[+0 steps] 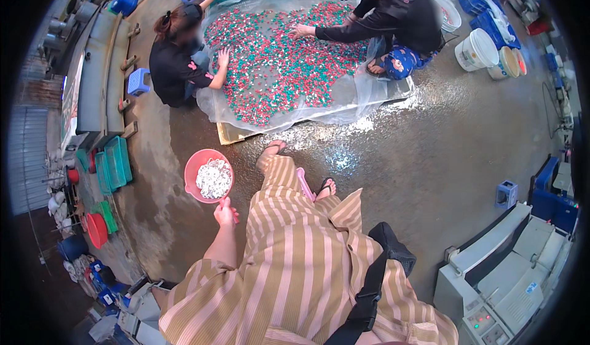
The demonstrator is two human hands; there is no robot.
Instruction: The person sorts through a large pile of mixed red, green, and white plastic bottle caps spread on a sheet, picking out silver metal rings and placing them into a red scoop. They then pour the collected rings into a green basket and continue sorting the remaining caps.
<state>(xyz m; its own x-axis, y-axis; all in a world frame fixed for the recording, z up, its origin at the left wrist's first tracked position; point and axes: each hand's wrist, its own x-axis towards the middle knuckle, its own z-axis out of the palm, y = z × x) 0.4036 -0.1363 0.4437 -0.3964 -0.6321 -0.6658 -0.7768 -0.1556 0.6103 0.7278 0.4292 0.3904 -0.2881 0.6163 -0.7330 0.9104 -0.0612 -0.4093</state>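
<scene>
My left hand (226, 213) is closed around the handle of a pink plastic dipper (191, 172), held out over the wet floor. Small white pieces and looped white strands (215, 178) fill much of its bowl; exactly what they are is too small to tell. Ahead of me, a low platform covered with a sheer whitish sheet (319, 113) carries a wide spread of small red, green and white pieces (283, 56). No part of my right hand shows.
One person (175, 62) crouches left of the sheet, another (399, 13) right of it, both reaching over the pieces. White buckets (477, 50) stand far right. Blue stools (139, 82) and teal crates (115, 164) are on the left. A grey machine (504, 277) stands near right.
</scene>
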